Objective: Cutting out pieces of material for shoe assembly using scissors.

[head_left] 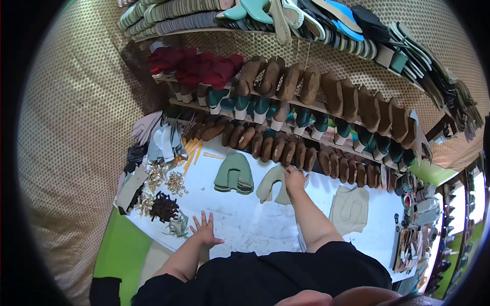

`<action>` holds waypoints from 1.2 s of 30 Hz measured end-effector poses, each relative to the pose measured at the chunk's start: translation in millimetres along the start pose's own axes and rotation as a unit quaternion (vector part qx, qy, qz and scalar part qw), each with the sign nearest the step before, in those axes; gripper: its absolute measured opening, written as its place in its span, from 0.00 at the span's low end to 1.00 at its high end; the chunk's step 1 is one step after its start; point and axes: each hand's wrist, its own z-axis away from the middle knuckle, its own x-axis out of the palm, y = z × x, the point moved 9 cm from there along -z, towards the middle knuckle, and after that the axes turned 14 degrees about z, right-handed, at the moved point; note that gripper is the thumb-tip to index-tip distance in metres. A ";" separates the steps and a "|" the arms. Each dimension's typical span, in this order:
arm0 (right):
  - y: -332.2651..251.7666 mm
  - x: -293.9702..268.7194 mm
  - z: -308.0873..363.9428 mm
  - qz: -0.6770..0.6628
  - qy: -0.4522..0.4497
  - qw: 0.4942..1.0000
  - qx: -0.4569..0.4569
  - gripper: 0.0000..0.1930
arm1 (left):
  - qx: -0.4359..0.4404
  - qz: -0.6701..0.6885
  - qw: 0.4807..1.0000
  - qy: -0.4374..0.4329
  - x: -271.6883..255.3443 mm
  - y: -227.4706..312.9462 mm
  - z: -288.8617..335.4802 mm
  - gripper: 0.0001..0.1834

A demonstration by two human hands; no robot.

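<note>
My left hand point(205, 233) is over the white table point(245, 224), its fingers spread and nothing in it. Farther out, my right hand point(294, 181) has its fingers curled on the upper right of a pale grey-green U-shaped shoe upper piece point(268, 184), partly covering it. Left of that piece lies a stack of darker green U-shaped pieces point(233, 174). To the right of my right forearm is a flat beige piece with a curved outline point(350, 209).
Piles of dark brown strips point(164, 207) and gold-coloured bits point(177, 183) lie on the left, near yellow strips point(191, 153). Racks of brown shoe forms point(301, 86) line the far side. Tools and jars point(421, 211) crowd the right edge.
</note>
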 end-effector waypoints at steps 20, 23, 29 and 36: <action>-63.6 36.2 65.5 0.155 -0.124 0.967 -0.159 0.44 | -0.011 -0.018 1.000 -0.006 -0.7 0.7 -8.9 0.80; -66.7 28.4 64.7 0.157 -0.142 0.964 -0.164 0.44 | -0.011 -0.018 1.000 -0.004 0.8 -1.5 -9.2 0.80; -53.8 27.3 60.5 0.157 -0.128 0.964 -0.171 0.41 | -0.008 -0.014 1.000 0.001 2.3 -3.2 -9.9 0.81; -46.3 14.9 58.6 0.155 -0.110 0.969 -0.159 0.39 | -0.007 -0.013 1.000 0.005 5.1 -5.1 -9.5 0.81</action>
